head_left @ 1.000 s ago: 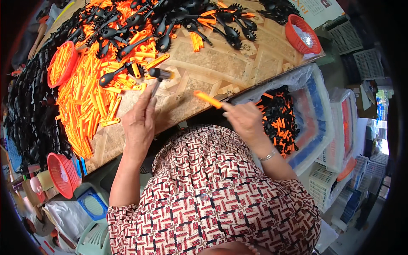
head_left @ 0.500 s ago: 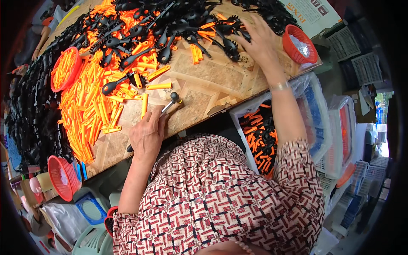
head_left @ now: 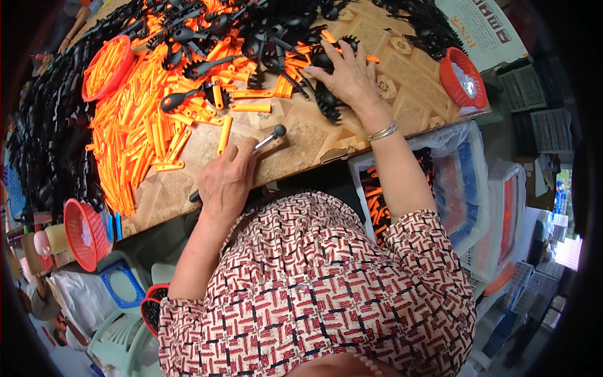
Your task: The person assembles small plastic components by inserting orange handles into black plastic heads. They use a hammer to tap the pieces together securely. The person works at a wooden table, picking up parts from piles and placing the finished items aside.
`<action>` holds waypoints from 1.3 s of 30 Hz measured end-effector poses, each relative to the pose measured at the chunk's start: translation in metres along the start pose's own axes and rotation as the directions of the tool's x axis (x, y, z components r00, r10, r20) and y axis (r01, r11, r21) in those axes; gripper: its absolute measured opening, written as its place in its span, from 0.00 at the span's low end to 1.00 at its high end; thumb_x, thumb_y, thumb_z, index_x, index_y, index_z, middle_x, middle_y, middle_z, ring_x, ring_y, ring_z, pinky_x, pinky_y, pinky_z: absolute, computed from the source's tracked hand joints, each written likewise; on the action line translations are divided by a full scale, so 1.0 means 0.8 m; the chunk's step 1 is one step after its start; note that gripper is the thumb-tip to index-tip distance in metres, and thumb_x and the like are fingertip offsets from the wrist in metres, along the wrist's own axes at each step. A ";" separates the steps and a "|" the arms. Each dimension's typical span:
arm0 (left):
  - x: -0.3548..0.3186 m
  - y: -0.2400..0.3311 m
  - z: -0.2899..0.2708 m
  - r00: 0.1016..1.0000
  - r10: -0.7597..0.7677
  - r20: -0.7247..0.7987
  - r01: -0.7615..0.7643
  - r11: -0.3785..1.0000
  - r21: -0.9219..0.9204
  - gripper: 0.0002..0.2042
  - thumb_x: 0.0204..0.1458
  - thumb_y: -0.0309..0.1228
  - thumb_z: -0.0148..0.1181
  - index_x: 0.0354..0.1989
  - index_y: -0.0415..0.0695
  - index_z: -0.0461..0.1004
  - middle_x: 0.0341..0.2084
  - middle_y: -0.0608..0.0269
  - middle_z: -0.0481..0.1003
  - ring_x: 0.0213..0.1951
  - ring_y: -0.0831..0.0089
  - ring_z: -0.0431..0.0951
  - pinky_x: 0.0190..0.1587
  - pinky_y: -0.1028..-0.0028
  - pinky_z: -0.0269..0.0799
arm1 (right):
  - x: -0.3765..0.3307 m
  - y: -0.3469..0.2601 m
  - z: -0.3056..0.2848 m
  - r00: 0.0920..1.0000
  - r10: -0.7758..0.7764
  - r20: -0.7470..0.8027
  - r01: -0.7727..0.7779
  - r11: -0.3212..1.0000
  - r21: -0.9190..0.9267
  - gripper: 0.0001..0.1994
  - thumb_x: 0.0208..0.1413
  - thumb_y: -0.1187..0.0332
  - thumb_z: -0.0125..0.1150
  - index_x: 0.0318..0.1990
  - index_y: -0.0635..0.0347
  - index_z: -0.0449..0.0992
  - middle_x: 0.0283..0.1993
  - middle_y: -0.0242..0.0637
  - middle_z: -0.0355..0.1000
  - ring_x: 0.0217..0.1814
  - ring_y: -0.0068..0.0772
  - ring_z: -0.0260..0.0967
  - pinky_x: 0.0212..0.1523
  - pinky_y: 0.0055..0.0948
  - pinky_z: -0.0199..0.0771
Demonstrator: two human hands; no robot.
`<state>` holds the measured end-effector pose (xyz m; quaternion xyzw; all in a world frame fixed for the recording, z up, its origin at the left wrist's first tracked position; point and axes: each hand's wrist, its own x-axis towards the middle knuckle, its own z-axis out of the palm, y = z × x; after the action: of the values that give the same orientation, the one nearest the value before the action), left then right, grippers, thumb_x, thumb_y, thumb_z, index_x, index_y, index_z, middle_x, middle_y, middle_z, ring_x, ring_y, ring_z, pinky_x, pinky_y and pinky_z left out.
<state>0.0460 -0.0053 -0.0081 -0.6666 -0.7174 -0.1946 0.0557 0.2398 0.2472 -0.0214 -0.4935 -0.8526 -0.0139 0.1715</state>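
Note:
My left hand (head_left: 225, 179) is closed around a thin metal rod with a black ball-shaped tip (head_left: 279, 131) near the table's front edge. Below my fist a dark end of the tool sticks out. Farther right, my right hand (head_left: 348, 78) is spread, palm down, over black pasta servers (head_left: 326, 103) at the pile's near right edge. Its fingertips reach the black utensils and orange pieces; whether any is gripped does not show. Ahead of my left hand lie loose orange handle pieces (head_left: 224, 135) and a black spoon-shaped head (head_left: 179, 100).
A big heap of orange handles (head_left: 135, 138) covers the table's left side. Black utensil heads pile up behind it. Red baskets (head_left: 463, 76) stand at the right corner and left side. A lined crate of orange and black pieces (head_left: 377, 207) sits below the front edge.
My right hand has moved left and nearer, onto the black pasta servers, with its fingers spread. My left hand keeps its grip on the rod. The whole view has shifted slightly.

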 end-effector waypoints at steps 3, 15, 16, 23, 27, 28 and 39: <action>0.012 -0.010 -0.001 0.998 0.022 0.052 -0.023 1.000 0.005 0.10 0.59 0.40 0.62 0.47 0.55 0.77 0.23 0.62 0.74 0.22 0.60 0.78 0.23 0.62 0.71 | -0.018 -0.035 0.002 0.993 -0.114 -0.039 0.114 0.994 -0.007 0.40 0.55 0.30 0.55 0.71 0.39 0.64 0.74 0.45 0.59 0.77 0.67 0.46 0.69 0.70 0.50; 0.087 -0.091 0.003 0.980 -0.119 0.159 0.156 0.957 -0.243 0.18 0.57 0.44 0.66 0.54 0.52 0.81 0.36 0.53 0.83 0.36 0.59 0.83 0.38 0.66 0.76 | 0.058 -0.044 0.031 0.821 -0.565 -0.076 0.570 0.810 0.138 0.31 0.59 0.42 0.59 0.69 0.35 0.67 0.70 0.37 0.66 0.74 0.47 0.58 0.71 0.45 0.60; 0.091 -0.097 0.003 0.974 -0.175 0.141 0.205 0.948 -0.243 0.20 0.57 0.45 0.66 0.55 0.51 0.80 0.37 0.51 0.83 0.36 0.64 0.84 0.40 0.69 0.75 | 0.065 -0.032 0.031 0.807 -0.585 -0.079 0.589 0.788 0.180 0.30 0.60 0.43 0.60 0.68 0.37 0.69 0.69 0.37 0.67 0.73 0.46 0.59 0.71 0.43 0.61; 0.102 -0.141 0.021 0.919 -0.340 0.197 0.375 0.607 -0.701 0.17 0.57 0.39 0.69 0.50 0.43 0.82 0.36 0.60 0.84 0.38 0.78 0.80 0.43 0.75 0.75 | 0.064 0.026 0.033 0.877 -0.441 -0.193 0.476 0.853 0.212 0.27 0.58 0.53 0.64 0.65 0.44 0.72 0.68 0.36 0.68 0.70 0.39 0.63 0.67 0.41 0.63; 0.094 -0.132 0.008 0.916 -0.369 0.156 0.354 0.561 -0.749 0.13 0.58 0.33 0.68 0.49 0.43 0.82 0.32 0.69 0.80 0.35 0.86 0.75 0.40 0.80 0.72 | 0.012 -0.025 -0.022 0.835 -0.444 -0.324 0.480 0.876 0.038 0.15 0.55 0.63 0.66 0.49 0.55 0.79 0.53 0.38 0.75 0.57 0.42 0.70 0.57 0.42 0.67; 0.095 -0.126 0.002 0.914 -0.378 0.149 0.370 0.619 -0.693 0.13 0.58 0.32 0.67 0.49 0.42 0.82 0.30 0.73 0.77 0.33 0.86 0.73 0.37 0.81 0.70 | 0.000 -0.039 -0.029 0.748 -0.516 -0.417 0.579 0.815 0.031 0.08 0.53 0.65 0.66 0.37 0.56 0.78 0.41 0.36 0.73 0.46 0.40 0.69 0.49 0.41 0.66; 0.094 -0.099 0.011 0.978 0.112 0.175 -0.084 0.984 -0.158 0.08 0.55 0.35 0.62 0.39 0.45 0.79 0.37 0.60 0.74 0.45 0.57 0.76 0.45 0.59 0.74 | -0.078 -0.080 -0.019 0.855 -0.456 -0.246 0.470 0.883 -0.002 0.08 0.49 0.65 0.69 0.33 0.56 0.77 0.39 0.34 0.69 0.47 0.38 0.65 0.48 0.39 0.61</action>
<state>-0.0381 0.0655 -0.0068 -0.7187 -0.6689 -0.1829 -0.0513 0.2184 0.1596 -0.0168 -0.2633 -0.9192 -0.0893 0.2787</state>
